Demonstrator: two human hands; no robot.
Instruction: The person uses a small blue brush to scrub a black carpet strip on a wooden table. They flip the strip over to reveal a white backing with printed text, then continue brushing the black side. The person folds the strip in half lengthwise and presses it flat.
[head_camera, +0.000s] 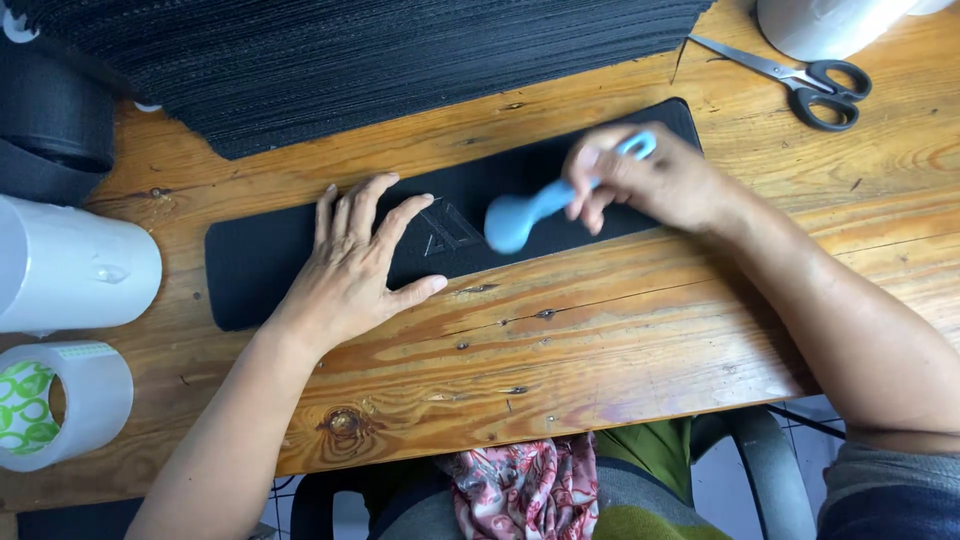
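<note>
A long black pad (300, 260) lies across the wooden table (620, 340), its length running left to right. The left hand (355, 265) rests flat on it, fingers spread and palm down, pressing the pad near its middle. Just right of the fingertips a pale triangular mark (445, 228) shows on the pad's surface.

The right hand (650, 180) is closed around the handle of a light blue tool (525, 212) — fingers curled over the upper end, thumb side blurred. The tool's rounded head sits on the pad just beside the triangular mark (whether it presses or only touches cannot be told from the blur).

Behind the pad lies a stack of black ribbed sheets (400, 60), filling the far side of the table. Scissors (800, 80) with black handles lie at the far right, near a white roll (820, 22). On the left edge are a black roll (50, 120), another white roll (70, 265) and a roll of clear tape (60, 405) — all well apart from the hands.
</note>
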